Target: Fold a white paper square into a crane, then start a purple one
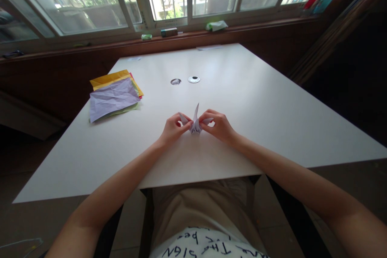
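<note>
A small folded paper figure [196, 125], pale lilac-white with several pointed flaps, is held just over the front middle of the table. One thin point stands upright from its centre, and two others stick out to the sides. My left hand [175, 127] pinches its left side between thumb and fingers. On the opposite side, my right hand [218, 125] pinches the right flap in the same way. The fingertips cover part of the folds near the middle.
Creased lilac paper [113, 98] lies over yellow, red and green sheets at the left of the white table [260, 100]. Two round holes, one with a metallic-looking rim [190, 81], are farther back. Small packets [216, 26] sit on the windowsill.
</note>
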The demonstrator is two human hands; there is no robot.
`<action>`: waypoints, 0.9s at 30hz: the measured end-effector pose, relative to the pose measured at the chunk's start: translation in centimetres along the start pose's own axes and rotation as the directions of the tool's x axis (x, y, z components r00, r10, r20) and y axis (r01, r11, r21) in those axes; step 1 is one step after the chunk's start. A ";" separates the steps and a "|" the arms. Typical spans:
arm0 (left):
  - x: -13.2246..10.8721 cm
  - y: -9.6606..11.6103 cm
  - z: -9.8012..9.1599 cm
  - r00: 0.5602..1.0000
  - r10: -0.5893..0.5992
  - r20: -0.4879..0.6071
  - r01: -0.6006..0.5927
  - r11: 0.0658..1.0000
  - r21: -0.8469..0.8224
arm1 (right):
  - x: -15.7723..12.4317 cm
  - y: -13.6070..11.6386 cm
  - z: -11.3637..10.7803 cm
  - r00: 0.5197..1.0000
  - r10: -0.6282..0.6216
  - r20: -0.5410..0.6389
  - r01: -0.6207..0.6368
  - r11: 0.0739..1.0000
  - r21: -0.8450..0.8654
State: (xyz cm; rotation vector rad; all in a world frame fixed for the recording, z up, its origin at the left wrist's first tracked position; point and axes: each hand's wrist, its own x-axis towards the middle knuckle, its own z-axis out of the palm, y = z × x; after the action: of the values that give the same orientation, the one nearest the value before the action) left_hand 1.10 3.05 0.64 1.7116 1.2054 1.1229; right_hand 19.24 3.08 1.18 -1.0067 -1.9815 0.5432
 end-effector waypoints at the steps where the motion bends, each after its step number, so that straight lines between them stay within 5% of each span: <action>1: 0.0 0.0 0.0 1.000 -0.002 0.006 0.002 1.000 -0.001 | 0.0 0.0 0.0 1.000 -0.004 0.001 0.004 1.000 0.003; 10: 0.1 -0.1 -0.3 0.997 0.070 0.035 -0.072 0.996 0.047 | 0.1 -0.1 -0.1 1.000 0.015 0.006 -0.015 1.000 -0.008; 27: 0.2 -0.3 -0.1 0.999 -0.038 0.035 0.040 0.998 -0.043 | 0.1 0.2 0.0 0.997 0.069 -0.023 -0.069 0.998 -0.011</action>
State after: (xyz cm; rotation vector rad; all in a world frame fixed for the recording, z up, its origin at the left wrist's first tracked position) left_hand 0.97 3.32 0.39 1.6614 1.1803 1.0846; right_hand 19.30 3.32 1.08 -1.0872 -1.9381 0.5556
